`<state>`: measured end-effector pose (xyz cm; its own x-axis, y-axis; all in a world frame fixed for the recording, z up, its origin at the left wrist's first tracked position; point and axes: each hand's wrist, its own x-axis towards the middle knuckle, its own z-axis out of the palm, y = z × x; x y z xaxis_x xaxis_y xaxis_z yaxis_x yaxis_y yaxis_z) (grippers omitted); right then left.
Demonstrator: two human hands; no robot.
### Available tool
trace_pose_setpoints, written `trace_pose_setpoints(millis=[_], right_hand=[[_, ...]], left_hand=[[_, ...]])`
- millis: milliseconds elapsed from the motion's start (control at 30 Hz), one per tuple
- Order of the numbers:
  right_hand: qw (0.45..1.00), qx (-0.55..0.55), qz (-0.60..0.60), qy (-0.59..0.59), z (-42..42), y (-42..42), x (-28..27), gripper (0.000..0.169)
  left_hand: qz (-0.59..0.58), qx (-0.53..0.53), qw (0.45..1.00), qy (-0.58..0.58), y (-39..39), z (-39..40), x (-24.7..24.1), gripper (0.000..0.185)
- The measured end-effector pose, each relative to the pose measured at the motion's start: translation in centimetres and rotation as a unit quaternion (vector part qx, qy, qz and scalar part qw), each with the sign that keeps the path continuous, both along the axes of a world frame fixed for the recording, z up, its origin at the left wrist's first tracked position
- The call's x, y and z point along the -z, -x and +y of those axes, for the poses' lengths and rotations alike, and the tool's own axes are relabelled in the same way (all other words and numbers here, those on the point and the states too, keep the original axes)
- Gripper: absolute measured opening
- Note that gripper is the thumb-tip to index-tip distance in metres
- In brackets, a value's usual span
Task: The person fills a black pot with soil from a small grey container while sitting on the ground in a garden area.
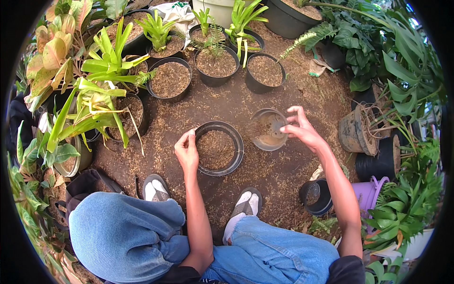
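My left hand [188,151] grips the left rim of a black plastic pot [239,156] standing on the soil, with brown husk-like potting mix [215,149] inside. To its right, a smaller grey-brown plastic pot [269,142] shows its dirty inside and the holes in its base. My right hand [301,129] is at that pot's right edge, thumb at the rim and other fingers spread; whether it bears the pot's weight is unclear. Beyond them stand black pots of the same mix, one at the back left [170,81] and one at the back right [265,71].
Bromeliads [110,60] and broad-leaved plants crowd the left. On the right are a tipped pot with roots [356,129], an empty black pot [317,198], a purple bucket [365,193] and dense foliage. My sandalled feet [156,188] rest on the husk-strewn ground.
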<state>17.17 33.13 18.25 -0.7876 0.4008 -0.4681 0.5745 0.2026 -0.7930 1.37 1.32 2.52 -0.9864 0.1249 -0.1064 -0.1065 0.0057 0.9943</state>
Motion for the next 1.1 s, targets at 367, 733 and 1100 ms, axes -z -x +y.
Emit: trace_pose_setpoints(millis=[367,733,1100], right_hand=[[0.907,-0.258,0.067,-0.326,-11.0,6.0,-7.6,0.089],[0.879,-0.293,0.034,-0.375,-12.5,6.6,-8.3,0.087],[0.906,-0.197,-0.031,-0.373,-3.0,6.1,1.0,0.081]], left_hand=[[0.001,0.001,1.000,-0.001,0.0,0.1,0.3,0.026],[-0.002,0.004,1.000,-0.004,-0.1,0.1,-0.1,0.026],[-0.014,0.004,1.000,-0.010,-0.1,0.3,-0.5,0.027]])
